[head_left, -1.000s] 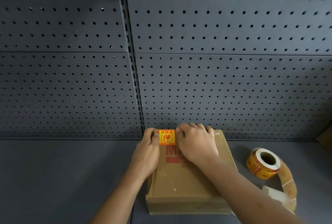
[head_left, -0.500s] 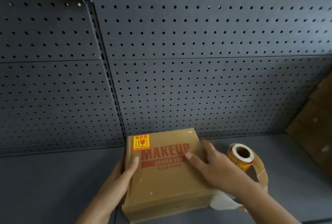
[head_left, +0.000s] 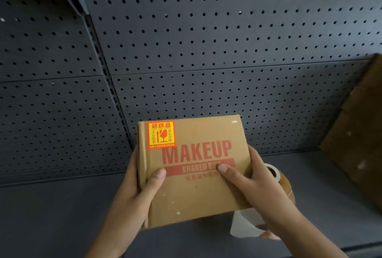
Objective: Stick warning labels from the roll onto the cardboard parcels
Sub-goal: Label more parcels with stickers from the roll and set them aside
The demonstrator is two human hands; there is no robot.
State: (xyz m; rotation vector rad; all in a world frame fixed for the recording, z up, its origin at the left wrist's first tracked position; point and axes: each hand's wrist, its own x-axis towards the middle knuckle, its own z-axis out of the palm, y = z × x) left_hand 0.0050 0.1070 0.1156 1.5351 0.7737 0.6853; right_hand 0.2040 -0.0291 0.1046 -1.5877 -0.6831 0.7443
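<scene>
The MAKEUP parcel is held in front of the pegboard panel, apparently clear of the shelf and tilted toward the camera. It is gripped at both side edges. The left hand and the right hand are each clamped on it, thumb on the top face and fingers curled round the edge. A warning label is already stuck at its far left corner.

The grip is taken only at the near half, so the far end could dip and the parcel could slide out. The label roll lies just behind the right hand. If the parcel is carried rightward toward the cardboard stack, the roll could be knocked or its loose backing strip dragged.
</scene>
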